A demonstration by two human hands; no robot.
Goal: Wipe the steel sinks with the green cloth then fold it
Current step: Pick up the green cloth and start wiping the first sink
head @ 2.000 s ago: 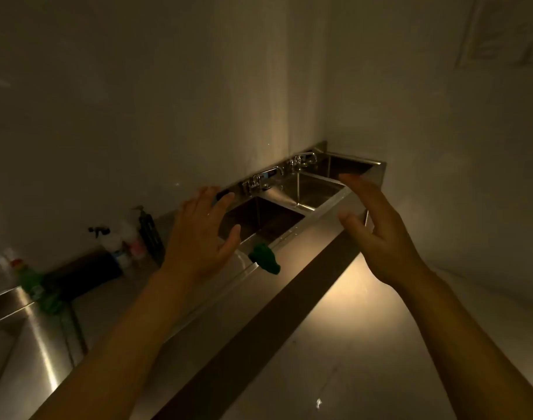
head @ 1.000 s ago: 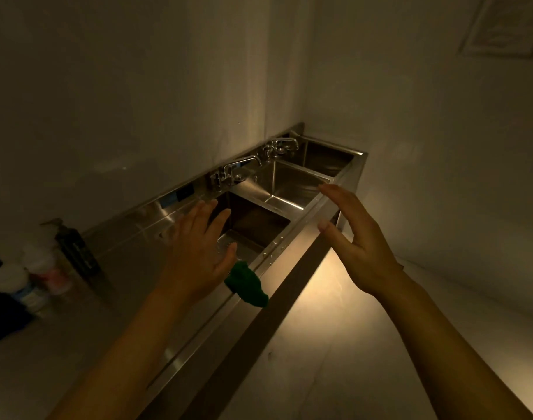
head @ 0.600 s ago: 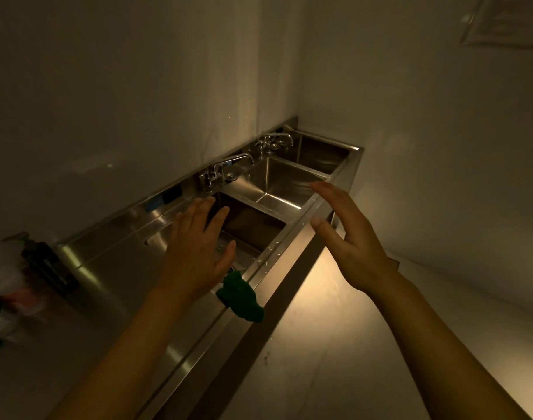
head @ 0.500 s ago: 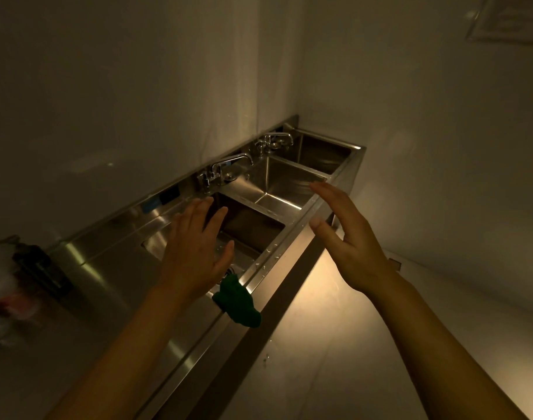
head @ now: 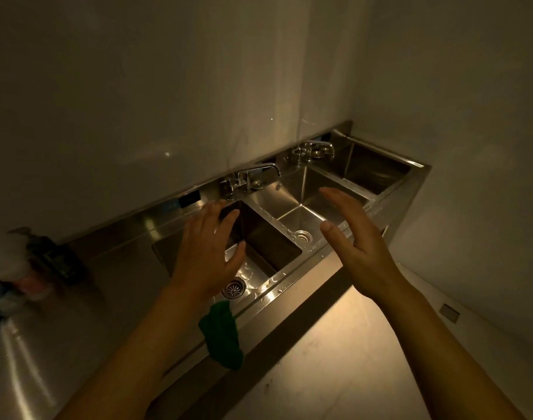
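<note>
A steel unit with three sinks runs along the wall: the near sink (head: 268, 244), the middle sink (head: 313, 204) and the far sink (head: 377, 171). The green cloth (head: 221, 334) hangs over the front rim of the near sink. My left hand (head: 207, 253) hovers over the near sink with fingers spread, just above the cloth and apart from it. My right hand (head: 356, 241) is held over the front rim by the middle sink, open and empty. Water drops lie on the rim.
Two taps (head: 250, 177) (head: 315, 150) stand at the back wall. Bottles and a dark dispenser (head: 47, 256) crowd the steel counter at the left, blurred. A wall closes off the far right end. The pale floor (head: 350, 359) lies below the unit.
The view has swung down and closer to the sinks, so the drains now show. Both hands stay open and raised; the cloth has not moved from the rim.
</note>
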